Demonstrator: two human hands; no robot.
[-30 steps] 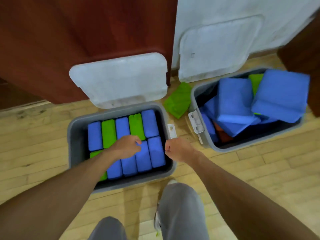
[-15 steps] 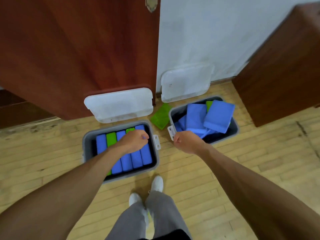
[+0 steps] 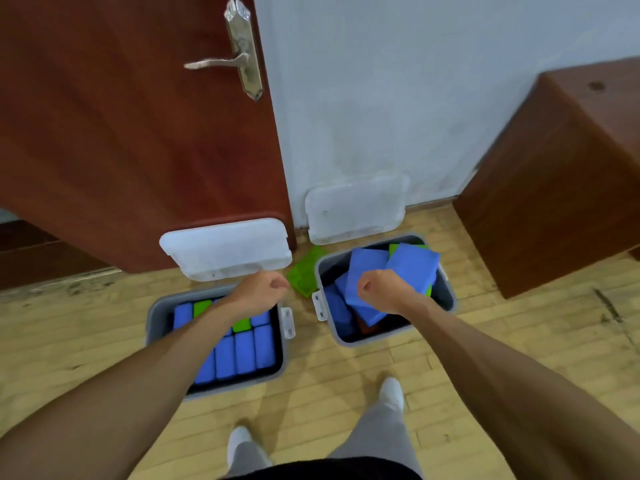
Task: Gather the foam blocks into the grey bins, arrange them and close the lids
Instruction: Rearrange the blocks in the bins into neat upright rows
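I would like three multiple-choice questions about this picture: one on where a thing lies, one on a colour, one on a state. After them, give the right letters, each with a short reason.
1. Where does the loose green block lie?
A. On the floor between the two bins
B. On a chair
C. On top of a lid

2. What colour are the topmost blocks in the right bin?
A. Red
B. Blue
C. Yellow

3. How do the two lids stand?
A. Both shut on the bins
B. Both open, standing up behind the bins
C. One shut, one open

Answers:
1 A: it lies on the floorboards between the left bin and the right bin.
2 B: blue blocks lie piled on top.
3 B: the left lid stands against the door, the right lid against the wall.
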